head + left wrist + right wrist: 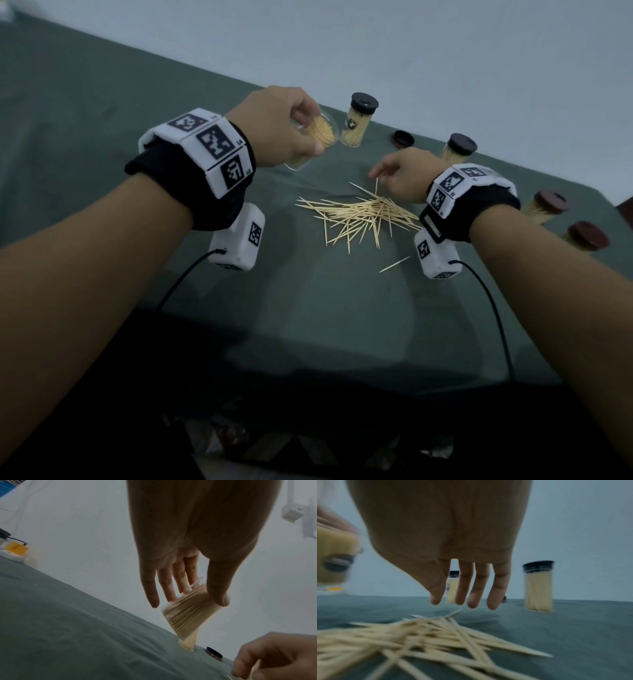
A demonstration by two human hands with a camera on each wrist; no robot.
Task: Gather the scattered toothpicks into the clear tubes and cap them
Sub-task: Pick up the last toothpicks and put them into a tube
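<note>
My left hand [313, 128] holds a clear open tube [320, 135] full of toothpicks, tilted above the table; in the left wrist view the tube [188, 614] sits between thumb and fingers [171, 588]. My right hand [380, 171] pinches one toothpick [376, 186] upright just above the scattered toothpick pile [363, 216]. The pile [419, 635] lies blurred below the right fingers [474, 595]. A loose dark cap [403, 138] lies beyond the right hand, also seen as the cap [214, 655].
Capped full tubes stand behind on the green cloth [308, 325]: one [359, 120] by the held tube, one [457, 149] behind the right hand. Two more tubes [544, 205] are at the far right. A stray toothpick [394, 264] lies nearer me.
</note>
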